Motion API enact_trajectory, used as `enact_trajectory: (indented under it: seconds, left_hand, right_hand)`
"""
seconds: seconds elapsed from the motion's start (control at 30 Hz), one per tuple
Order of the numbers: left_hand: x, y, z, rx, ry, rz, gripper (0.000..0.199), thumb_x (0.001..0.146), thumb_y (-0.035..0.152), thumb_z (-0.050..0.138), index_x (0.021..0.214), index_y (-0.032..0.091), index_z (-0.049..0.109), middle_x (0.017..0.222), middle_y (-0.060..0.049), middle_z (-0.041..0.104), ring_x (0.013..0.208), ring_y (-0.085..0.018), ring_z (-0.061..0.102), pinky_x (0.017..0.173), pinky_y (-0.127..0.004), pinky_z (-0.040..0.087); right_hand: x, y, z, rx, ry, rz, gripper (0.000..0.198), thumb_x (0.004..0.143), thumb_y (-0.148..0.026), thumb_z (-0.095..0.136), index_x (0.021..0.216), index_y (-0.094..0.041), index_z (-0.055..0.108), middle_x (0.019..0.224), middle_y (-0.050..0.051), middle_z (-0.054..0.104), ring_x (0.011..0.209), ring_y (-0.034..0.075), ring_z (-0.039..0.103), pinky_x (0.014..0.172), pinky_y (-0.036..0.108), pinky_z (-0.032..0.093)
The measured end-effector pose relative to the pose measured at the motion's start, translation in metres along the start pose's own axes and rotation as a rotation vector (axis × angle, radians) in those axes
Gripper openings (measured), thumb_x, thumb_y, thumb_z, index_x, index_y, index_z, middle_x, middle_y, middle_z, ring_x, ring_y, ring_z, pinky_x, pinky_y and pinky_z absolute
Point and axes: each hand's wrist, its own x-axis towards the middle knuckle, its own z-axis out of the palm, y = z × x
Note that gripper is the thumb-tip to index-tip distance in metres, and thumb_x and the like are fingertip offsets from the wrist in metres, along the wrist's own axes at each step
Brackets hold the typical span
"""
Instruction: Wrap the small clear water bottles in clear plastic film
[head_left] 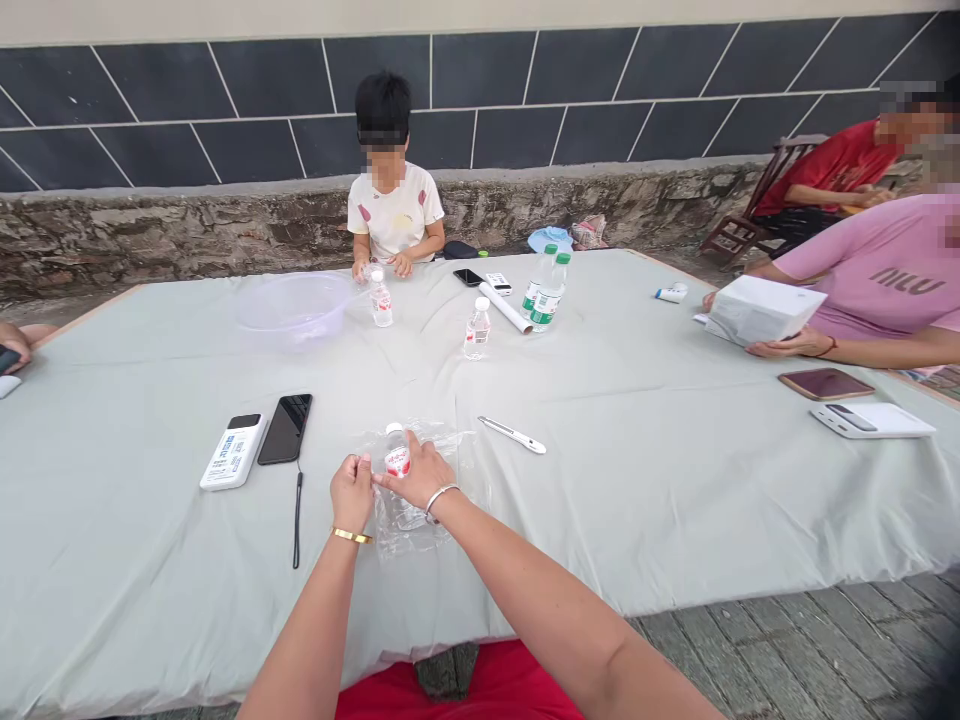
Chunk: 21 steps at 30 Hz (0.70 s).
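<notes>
In front of me a small clear water bottle [397, 458] with a white cap and red-and-white label is on the table, with a thin clear plastic bag [411, 540] spread around and under it. Across the bottle's middle lies my right hand [421, 474], its fingers curled over the right side and its thumb reaching left. My left hand [351, 492] is closed at the bag's left edge, thumb and fingers pinched together. Its fingertips nearly meet my right thumb. The lower part of the bottle is partly hidden by my right hand.
A white utility knife [512, 435] lies to the right. On the left are a white power bank [233, 452] and a black phone [285, 429]. Further off stand small bottles [477, 330], a clear basin [292, 305] and green-capped bottles [550, 292]. People sit around the table [637, 480].
</notes>
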Motion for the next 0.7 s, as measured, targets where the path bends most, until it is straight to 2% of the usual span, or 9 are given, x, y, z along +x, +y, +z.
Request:
enact_trajectory:
  seconds: [0.1,0.2,0.27,0.33,0.4,0.43,0.53,0.63,0.7]
  left_hand:
    - [0.004,-0.005,-0.009,0.003,0.062,0.023,0.036,0.080,0.046,0.043,0.053,0.022,0.036,0.037,0.008,0.040,0.036,-0.009,0.041,0.044,-0.022,0.035]
    - [0.010,-0.019,-0.020,0.001,0.084,-0.053,0.031,0.079,0.044,0.045,0.057,0.021,0.043,0.043,0.006,0.047,0.038,-0.010,0.044,0.044,-0.022,0.037]
    - [0.011,-0.023,-0.024,0.019,0.105,-0.116,0.022,0.078,0.039,0.048,0.077,0.018,0.053,0.052,0.005,0.055,0.039,-0.011,0.048,0.044,-0.024,0.040]
    - [0.008,-0.020,-0.024,0.060,0.150,-0.107,0.036,0.078,0.036,0.047,0.109,0.016,0.050,0.069,0.001,0.062,0.043,-0.011,0.053,0.048,-0.025,0.043]
    - [0.003,-0.011,-0.022,0.189,0.124,0.007,0.053,0.079,0.039,0.047,0.127,0.019,0.039,0.091,-0.004,0.063,0.053,-0.011,0.059,0.055,-0.027,0.047]
    - [0.000,-0.006,-0.020,0.298,0.058,0.083,0.056,0.078,0.042,0.048,0.130,0.022,0.038,0.101,-0.006,0.060,0.061,-0.012,0.061,0.059,-0.027,0.047]
    - [-0.006,0.007,-0.017,0.704,-0.220,0.207,0.057,0.072,0.044,0.058,0.123,0.024,0.047,0.112,-0.008,0.055,0.085,-0.018,0.060,0.064,-0.027,0.045]
    - [-0.003,0.010,-0.020,1.036,-0.404,0.204,0.028,0.074,0.034,0.056,0.098,0.019,0.060,0.096,-0.007,0.060,0.089,-0.021,0.058,0.067,-0.028,0.042]
    - [0.002,0.009,-0.026,1.181,-0.449,0.247,0.015,0.077,0.028,0.051,0.081,0.018,0.062,0.090,-0.009,0.061,0.090,-0.023,0.057,0.071,-0.031,0.041]
  right_hand:
    - [0.006,0.010,-0.015,-0.001,-0.109,0.033,0.099,0.066,-0.057,0.057,0.144,-0.017,0.013,0.109,0.013,0.062,0.100,0.028,0.058,0.075,0.032,0.041]
    - [0.007,0.027,-0.028,-0.005,-0.138,0.054,0.090,0.072,-0.048,0.052,0.145,-0.016,0.010,0.101,0.010,0.066,0.094,0.026,0.061,0.069,0.030,0.041]
    - [0.005,0.034,-0.031,-0.043,-0.106,0.037,0.081,0.075,-0.049,0.048,0.144,-0.020,0.016,0.106,0.011,0.064,0.097,0.026,0.059,0.071,0.031,0.041]
    - [0.004,0.035,-0.028,-0.100,-0.061,0.023,0.082,0.073,-0.055,0.049,0.143,-0.023,0.020,0.116,0.013,0.058,0.101,0.028,0.057,0.075,0.033,0.041]
    - [0.004,0.036,-0.025,-0.129,-0.040,0.023,0.093,0.067,-0.057,0.057,0.144,-0.024,0.017,0.122,0.015,0.053,0.103,0.030,0.056,0.078,0.035,0.041]
    - [0.006,0.036,-0.024,-0.121,-0.045,0.030,0.096,0.065,-0.055,0.060,0.144,-0.023,0.016,0.123,0.016,0.052,0.103,0.030,0.056,0.078,0.035,0.041]
    - [0.012,0.045,-0.026,0.022,-0.078,0.043,0.097,0.065,-0.039,0.064,0.144,-0.019,0.013,0.117,0.015,0.056,0.101,0.027,0.057,0.078,0.033,0.042]
    - [0.022,0.060,-0.034,0.294,-0.057,0.028,0.102,0.059,-0.029,0.068,0.144,-0.017,0.013,0.111,0.010,0.059,0.101,0.024,0.056,0.079,0.031,0.043]
    - [0.028,0.069,-0.039,0.463,0.024,0.000,0.102,0.057,-0.028,0.070,0.143,-0.019,0.016,0.115,0.009,0.057,0.103,0.021,0.055,0.084,0.031,0.043]
